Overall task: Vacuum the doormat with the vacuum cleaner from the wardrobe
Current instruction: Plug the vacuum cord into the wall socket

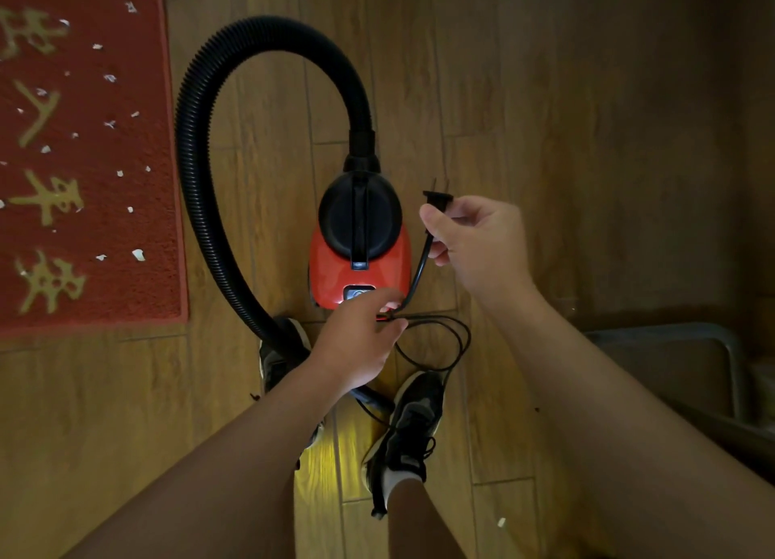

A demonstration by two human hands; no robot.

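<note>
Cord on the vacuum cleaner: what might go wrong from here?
The slack cord loops on the floor right beside a shoe, so a step could snag it and cause a trip. The right hand holds the plug close to its bare prongs; the grip could slip onto them when plugging in.

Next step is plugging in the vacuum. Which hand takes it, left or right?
Right. The right hand pinches the plug, prongs pointing away from the person. The left hand is lower, pinching the cord behind the red vacuum cleaner, so it better feeds slack. No outlet is in view.
</note>
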